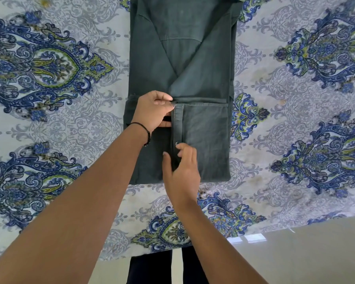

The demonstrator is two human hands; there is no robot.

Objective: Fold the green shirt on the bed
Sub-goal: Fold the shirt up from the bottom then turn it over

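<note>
Blue-green paisley sheet fills most of frame. Dark green shirt lies flat on it at centre, running to top edge. Both sides already folded in to narrow strip, lower end turned up over middle. Left hand at centre pinches top corner of turned-up part. Right hand just below pinches button strip beside snap. Judged about halfway: straightening now, cross folds left.
</note>
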